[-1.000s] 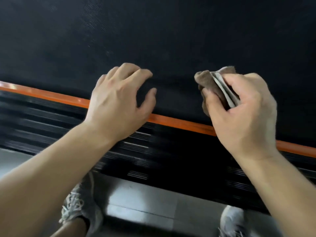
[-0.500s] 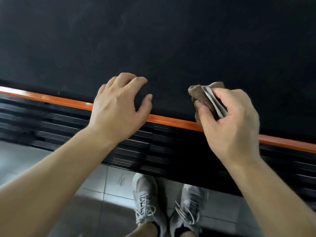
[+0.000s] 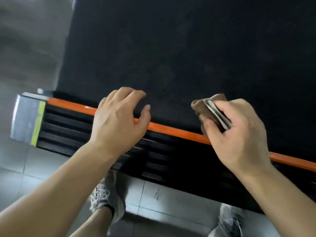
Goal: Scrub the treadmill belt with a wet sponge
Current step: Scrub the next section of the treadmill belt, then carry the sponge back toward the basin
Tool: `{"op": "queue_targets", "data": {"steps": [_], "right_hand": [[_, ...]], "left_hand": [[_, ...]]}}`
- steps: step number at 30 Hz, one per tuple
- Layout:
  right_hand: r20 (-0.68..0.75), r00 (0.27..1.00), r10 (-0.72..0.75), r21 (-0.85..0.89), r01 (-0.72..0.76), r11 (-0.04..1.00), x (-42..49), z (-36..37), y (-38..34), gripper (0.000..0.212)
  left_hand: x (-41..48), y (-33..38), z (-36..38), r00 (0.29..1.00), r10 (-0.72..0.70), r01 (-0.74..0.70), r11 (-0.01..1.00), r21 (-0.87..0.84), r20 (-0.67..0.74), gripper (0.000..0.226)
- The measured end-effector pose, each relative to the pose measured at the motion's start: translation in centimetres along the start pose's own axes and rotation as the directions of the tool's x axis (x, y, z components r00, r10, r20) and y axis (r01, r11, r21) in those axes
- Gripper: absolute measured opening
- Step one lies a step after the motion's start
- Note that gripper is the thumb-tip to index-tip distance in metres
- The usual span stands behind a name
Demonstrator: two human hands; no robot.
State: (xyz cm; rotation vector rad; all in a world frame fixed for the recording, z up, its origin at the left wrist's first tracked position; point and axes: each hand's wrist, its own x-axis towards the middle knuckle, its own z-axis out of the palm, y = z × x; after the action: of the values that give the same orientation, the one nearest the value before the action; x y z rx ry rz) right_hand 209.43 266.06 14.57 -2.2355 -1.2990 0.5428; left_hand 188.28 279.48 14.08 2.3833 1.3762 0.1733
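Observation:
The black treadmill belt (image 3: 179, 53) fills the upper part of the view. My right hand (image 3: 239, 134) grips a brown and white sponge (image 3: 205, 106), folded between fingers and thumb, at the belt's near edge. My left hand (image 3: 118, 120) rests on that same edge a little to the left, fingertips on the belt with fingers bent, holding nothing. About a hand's width of belt lies between the two hands.
An orange strip (image 3: 171, 130) runs along the belt's near side above a ribbed black side rail (image 3: 68, 132). A grey end cap with a yellow label (image 3: 27, 118) closes the rail at left. My shoes (image 3: 106, 197) stand on grey floor tiles (image 3: 162, 200) below.
The view has shifted left, bringing the treadmill's end cap and the floor at left into sight. Both hands keep their poses on the belt edge, and my feet have stepped apart.

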Motion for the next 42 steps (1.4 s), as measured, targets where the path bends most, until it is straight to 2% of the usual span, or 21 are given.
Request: {"op": "queue_targets", "data": {"steps": [4,10,16,19,24,28,34,37,42], "right_hand": [[-0.017,1.0,0.006,-0.029,-0.007,1.0,1.6,3.8,-5.6,0.029],[-0.069,0.997,0.044,0.026,-0.043,0.999,3.0,9.1,-13.1,0.03],[-0.081,0.996,0.038,0.157,-0.025,0.987,2.9,13.0,-18.3,0.032],[-0.082,0.996,0.03,0.167,-0.016,0.986,2.8,13.9,-20.3,0.029],[-0.068,0.995,0.067,0.135,-0.057,0.989,3.2,15.9,-23.4,0.03],[-0.106,0.98,0.168,0.136,-0.153,0.979,3.7,18.7,-27.1,0.029],[-0.209,0.88,0.427,0.188,-0.392,0.901,2.6,23.4,-34.4,0.027],[-0.334,0.776,0.535,0.258,-0.47,0.844,0.9,25.4,-37.5,0.027],[-0.393,0.612,0.687,0.391,-0.565,0.727,-2.4,27.1,-42.4,0.028]], "left_hand": [[2.0,-5.6,-3.3,0.998,0.022,-0.021,0.999,-0.025,0.051,0.039],[4.2,-12.2,-6.9,0.992,0.093,-0.093,0.996,0.002,0.088,0.041],[3.8,-16.1,-9.9,0.994,0.058,-0.061,0.998,0.03,0.095,0.037],[3.2,-17.6,-11.6,0.991,0.063,-0.068,0.997,0.039,0.119,0.039],[2.8,-20.9,-13.4,0.974,0.123,-0.132,0.99,0.038,0.19,0.038],[4.5,-24.3,-15.0,0.932,0.224,-0.234,0.972,0.002,0.283,0.042],[8.5,-29.5,-18.5,0.807,0.443,-0.464,0.885,-0.044,0.39,0.039],[9.3,-30.9,-20.3,0.727,0.553,-0.586,0.809,-0.051,0.407,0.034],[8.8,-31.3,-22.0,0.589,0.666,-0.716,0.692,-0.086,0.457,0.031]]}}
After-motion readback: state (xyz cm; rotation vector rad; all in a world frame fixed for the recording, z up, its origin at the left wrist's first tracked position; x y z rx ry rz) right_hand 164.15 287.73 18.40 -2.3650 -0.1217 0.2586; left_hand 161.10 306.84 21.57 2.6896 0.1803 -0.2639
